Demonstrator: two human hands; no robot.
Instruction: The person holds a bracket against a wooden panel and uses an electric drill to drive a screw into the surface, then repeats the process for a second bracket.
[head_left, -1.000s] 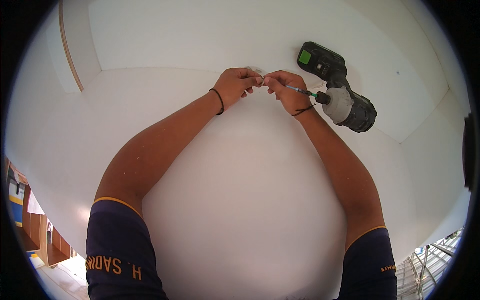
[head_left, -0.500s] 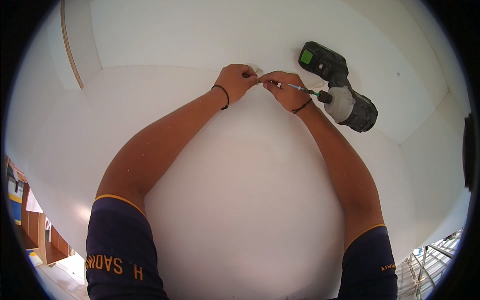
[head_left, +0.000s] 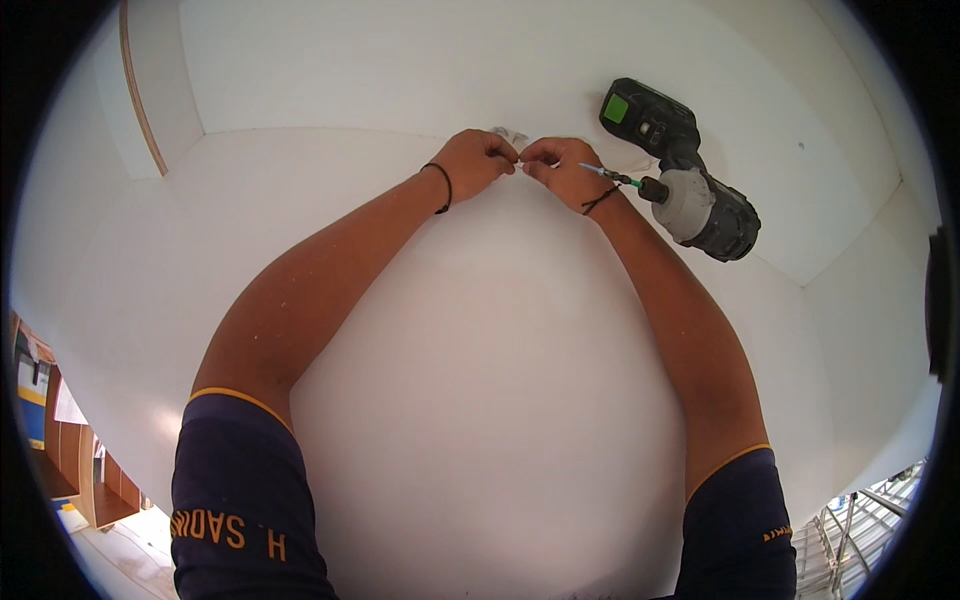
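White panel (head_left: 480, 330) all around, cordless drill (head_left: 690, 190) lying just beside right hand (head_left: 560, 165). Left hand (head_left: 480, 160) and right hand pinched together on a small clear plastic piece (head_left: 512, 135). Could slip out and get lost if pinch loosens.

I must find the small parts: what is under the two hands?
Under the left hand and right hand lies white board. A small clear packet shows behind them; the fingers hide what they pinch.

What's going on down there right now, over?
Left hand and right hand pinched together on a small clear part, too small to identify. Drill lies beside right hand, untouched. Nothing in the way.
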